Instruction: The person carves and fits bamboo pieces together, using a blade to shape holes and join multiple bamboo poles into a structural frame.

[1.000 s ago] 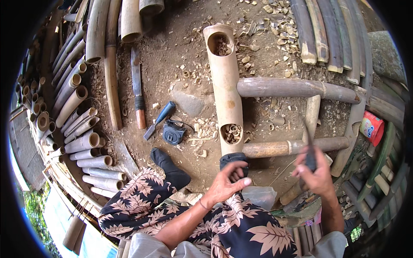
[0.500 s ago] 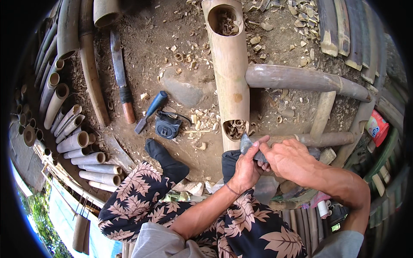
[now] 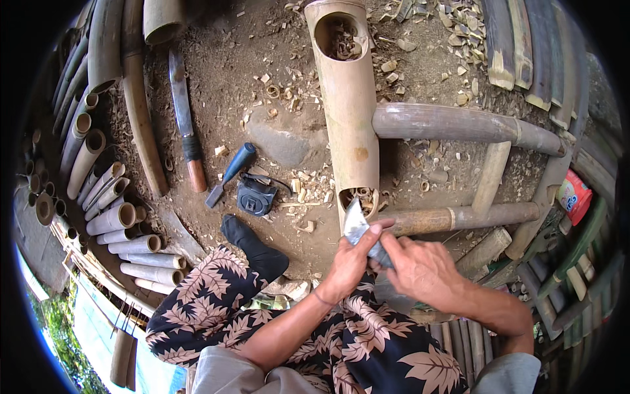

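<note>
Both my hands are closed around a short knife point(image 3: 356, 223) with a broad grey blade. Its tip points away from me, at the edge of the near hole in a thick upright-lying bamboo pole point(image 3: 351, 125). My left hand point(image 3: 346, 270) presses its thumb along the base of the blade. My right hand point(image 3: 423, 268) wraps the handle end, which it mostly hides. Curled shavings point(image 3: 367, 199) fill the near hole. More shavings lie in the far hole of the same pole.
Left of the pole lie a blue-handled chisel point(image 3: 231, 175), a tape measure point(image 3: 256, 195) and a long machete point(image 3: 180, 98). Bamboo crosspieces point(image 3: 446, 123) join the pole on the right. Cut bamboo tubes point(image 3: 111, 220) are stacked at left. A red packet point(image 3: 575, 197) sits far right.
Both hands and the knife have shifted left and slightly nearer to me. The blade now points more upward in view and shows a brighter face. My right forearm has moved left too.
</note>
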{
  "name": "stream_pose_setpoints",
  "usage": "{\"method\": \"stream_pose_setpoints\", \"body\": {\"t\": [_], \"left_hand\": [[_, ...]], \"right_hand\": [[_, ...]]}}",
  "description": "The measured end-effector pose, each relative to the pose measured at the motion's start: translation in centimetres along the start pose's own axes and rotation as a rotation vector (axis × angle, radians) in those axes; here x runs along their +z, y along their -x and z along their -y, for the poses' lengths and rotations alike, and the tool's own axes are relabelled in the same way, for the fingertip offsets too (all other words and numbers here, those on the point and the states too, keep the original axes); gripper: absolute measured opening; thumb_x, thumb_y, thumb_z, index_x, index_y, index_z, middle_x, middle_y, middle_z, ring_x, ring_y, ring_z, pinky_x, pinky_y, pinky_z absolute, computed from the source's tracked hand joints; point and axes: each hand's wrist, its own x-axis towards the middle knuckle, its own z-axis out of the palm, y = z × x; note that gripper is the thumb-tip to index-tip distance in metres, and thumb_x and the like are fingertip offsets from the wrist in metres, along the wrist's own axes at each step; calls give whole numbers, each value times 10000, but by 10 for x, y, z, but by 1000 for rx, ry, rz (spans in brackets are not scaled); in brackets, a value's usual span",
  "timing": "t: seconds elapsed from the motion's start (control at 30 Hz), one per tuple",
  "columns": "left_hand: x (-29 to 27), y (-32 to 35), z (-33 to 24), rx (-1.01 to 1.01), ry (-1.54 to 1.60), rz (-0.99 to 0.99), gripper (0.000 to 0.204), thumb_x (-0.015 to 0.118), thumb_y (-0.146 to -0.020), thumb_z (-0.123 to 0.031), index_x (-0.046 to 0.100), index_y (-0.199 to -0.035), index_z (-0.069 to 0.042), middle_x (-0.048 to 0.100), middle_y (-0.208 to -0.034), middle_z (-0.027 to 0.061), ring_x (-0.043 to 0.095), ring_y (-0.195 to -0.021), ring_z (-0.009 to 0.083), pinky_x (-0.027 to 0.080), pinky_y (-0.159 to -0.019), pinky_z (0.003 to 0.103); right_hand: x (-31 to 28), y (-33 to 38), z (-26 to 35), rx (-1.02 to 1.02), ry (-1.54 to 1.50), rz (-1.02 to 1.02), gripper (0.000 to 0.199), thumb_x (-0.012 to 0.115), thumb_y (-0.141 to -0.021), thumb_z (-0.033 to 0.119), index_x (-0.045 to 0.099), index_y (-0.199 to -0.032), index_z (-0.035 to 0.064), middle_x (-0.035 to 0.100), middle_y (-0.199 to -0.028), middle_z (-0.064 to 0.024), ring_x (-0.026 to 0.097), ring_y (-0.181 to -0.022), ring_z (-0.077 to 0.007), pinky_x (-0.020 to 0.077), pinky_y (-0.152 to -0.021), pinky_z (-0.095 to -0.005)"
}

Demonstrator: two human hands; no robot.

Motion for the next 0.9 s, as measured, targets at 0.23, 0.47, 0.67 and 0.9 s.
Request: {"method": "stream_pose_setpoints", "body": {"t": [0.23, 0.47, 0.67, 0.9], "left_hand": [[21, -18, 27, -257, 552, 30, 393, 481, -1030, -380, 638, -981, -24, 522, -620, 31, 527, -590, 157, 466, -617, 309], [2, -13, 9, -284, 76, -229, 408, 529, -968, -299, 607, -751, 38, 575, -556, 118, 513, -433, 215, 421, -454, 334], [-23, -13, -17, -195, -362, -165, 408, 544, -943, -224, 616, -693, 91, 564, -528, 110, 529, -436, 181, 396, -413, 329], [-53, -25, -32, 115, -1058, -131, 459, 518, -888, -293, 627, -681, 103, 577, -609, 327, 645, -606, 437, 500, -562, 479]], "right_hand": [[-30, -25, -27, -80, 91, 245, 297, 641, -840, 196, 604, -1007, -46, 660, -712, -239, 675, -681, -394, 531, -618, -468], [10, -23, -17, 151, -301, 197, 341, 661, -849, 250, 573, -1052, -9, 648, -728, -258, 635, -727, -473, 501, -655, -513], [65, -28, 0, 310, -636, 43, 401, 667, -846, 259, 525, -1110, -8, 662, -802, -271, 650, -785, -469, 500, -674, -518], [117, -52, 29, 273, -871, -406, 364, 681, -796, 125, 533, -1094, -21, 646, -815, -282, 660, -833, -470, 519, -672, -458]]}}
